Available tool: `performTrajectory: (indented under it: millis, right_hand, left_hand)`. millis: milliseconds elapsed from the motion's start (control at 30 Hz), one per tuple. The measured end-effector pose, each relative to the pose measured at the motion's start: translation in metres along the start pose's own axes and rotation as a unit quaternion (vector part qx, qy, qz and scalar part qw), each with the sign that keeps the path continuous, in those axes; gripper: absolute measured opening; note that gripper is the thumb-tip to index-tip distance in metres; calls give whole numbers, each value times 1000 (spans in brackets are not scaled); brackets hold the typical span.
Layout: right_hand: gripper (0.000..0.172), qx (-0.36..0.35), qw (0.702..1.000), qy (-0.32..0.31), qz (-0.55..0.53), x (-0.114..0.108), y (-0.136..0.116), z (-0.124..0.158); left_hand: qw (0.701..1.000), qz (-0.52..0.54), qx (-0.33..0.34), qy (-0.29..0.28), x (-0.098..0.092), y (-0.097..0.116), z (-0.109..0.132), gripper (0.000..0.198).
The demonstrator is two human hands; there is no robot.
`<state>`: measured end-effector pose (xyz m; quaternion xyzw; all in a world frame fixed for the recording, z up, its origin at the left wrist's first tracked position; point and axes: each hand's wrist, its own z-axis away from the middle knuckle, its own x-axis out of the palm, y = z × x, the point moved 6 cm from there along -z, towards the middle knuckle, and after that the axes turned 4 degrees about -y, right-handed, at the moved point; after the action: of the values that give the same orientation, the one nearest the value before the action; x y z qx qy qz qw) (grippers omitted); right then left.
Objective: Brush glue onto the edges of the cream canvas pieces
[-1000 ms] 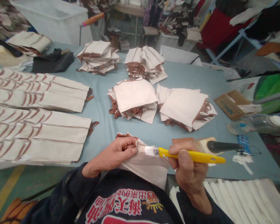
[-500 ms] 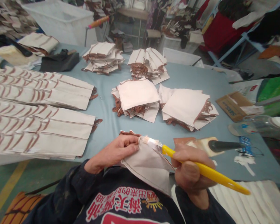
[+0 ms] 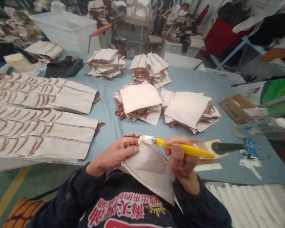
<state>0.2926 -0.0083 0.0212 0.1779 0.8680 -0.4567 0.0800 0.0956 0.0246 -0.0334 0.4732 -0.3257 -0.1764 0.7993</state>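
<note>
Close to my chest, a whitish fabric piece with brown edging (image 3: pixel 148 167) hangs tilted over the table's near edge. My left hand (image 3: pixel 116 155) is closed on its upper left corner, thumb on top. In my right hand (image 3: pixel 181 156) is a paintbrush with a yellow handle (image 3: pixel 197 152), gripped between thumb and fingers. Its white-coated bristles (image 3: pixel 144 141) touch the fabric's upper corner, right beside my left fingertips. Behind my right hand, a dark-handled tool (image 3: pixel 228 148) lies across a pale, stained pad (image 3: pixel 211 147).
Stacks of the same fabric pieces (image 3: pixel 140 96) (image 3: pixel 188 109) stand beyond my hands on the blue-grey table (image 3: pixel 104 139). Long overlapping rows (image 3: pixel 42 139) cover the left side. At right are a cardboard box (image 3: pixel 236 107) and a clear bottle (image 3: pixel 258 125). White strips (image 3: pixel 247 199) lie lower right.
My right hand and the brush have shifted left, and the handle now lies closer to level. The bristles remain at the fabric's corner. My left hand keeps its hold.
</note>
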Motion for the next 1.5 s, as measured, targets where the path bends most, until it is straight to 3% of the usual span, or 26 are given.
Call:
performTrajectory:
  millis: [167,267,367,467,600,800,900,1033,1133,1267,1400,1500]
  right_hand:
    - [27,-38,998,45,-15,-1,-9,-2]
    - [32,-26,995,87,-33,-7,-18,4]
    - [31,-7,998,51,-33,-1,-20,8]
    - [31,-37,998,4,46,6,-20,9]
    - [31,-106,988,1,108,6,-27,15]
    - [24,-123,989,15,86,8,-32,25]
    - [21,-97,987,29,124,17,-25,23]
    - [22,-10,984,7,180,40,-3,21]
    - [27,5,982,17,188,44,6,22]
    - [29,43,976,63,202,19,13,20]
    - [32,79,967,105,219,-7,16,16]
    - [32,84,965,107,226,-9,18,12]
  left_hand:
    - [1000,19,3,7,0,0,2,35]
    - [1000,25,7,13,-1,1,5,34]
    - [998,52,2,27,-2,-3,7,36]
    - [995,93,-13,42,-4,-9,8,40]
    - [990,127,-17,59,-4,-13,10,39]
    - [989,130,-16,66,-4,-11,17,35]
    - [990,126,-17,67,-3,-11,19,35]
    - [992,111,-2,65,-1,-9,17,35]
    - [995,84,19,57,-4,-4,18,40]
    - [994,-62,73,49,-18,6,27,45]
    - [974,-210,72,39,-27,-1,33,33]
    - [956,-278,82,41,-20,-3,33,25]
